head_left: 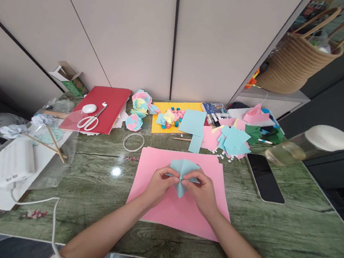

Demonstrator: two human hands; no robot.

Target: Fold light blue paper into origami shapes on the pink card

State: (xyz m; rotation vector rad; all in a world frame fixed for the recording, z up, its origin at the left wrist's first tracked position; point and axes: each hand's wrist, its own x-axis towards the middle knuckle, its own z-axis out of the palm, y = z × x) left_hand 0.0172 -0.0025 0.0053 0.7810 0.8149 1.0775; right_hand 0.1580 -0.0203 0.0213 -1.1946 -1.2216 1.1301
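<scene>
Between my hands is a light blue folded paper (183, 166), creased down its middle with a point at the bottom. My left hand (161, 183) pinches its left side with thumb and fingers. On the right side my right hand (201, 188) grips it the same way, both thumbs close to the centre crease. Beneath lie large pink paper sheets (177, 216), stacked slightly out of line. Part of the folded paper is covered by my fingers. Just beyond, flat light blue squares (193, 122) rest near a yellow sheet (156, 128).
White-handled scissors (88, 122) lie on a red folder (113, 97) at left. Folded paper flowers (140, 102) and a tape roll (133, 142) stand nearer the middle. To the right are a phone (265, 179), a clear bottle (290, 151) and blue paper pieces (235, 140). A white cable (55, 215) crosses the front left.
</scene>
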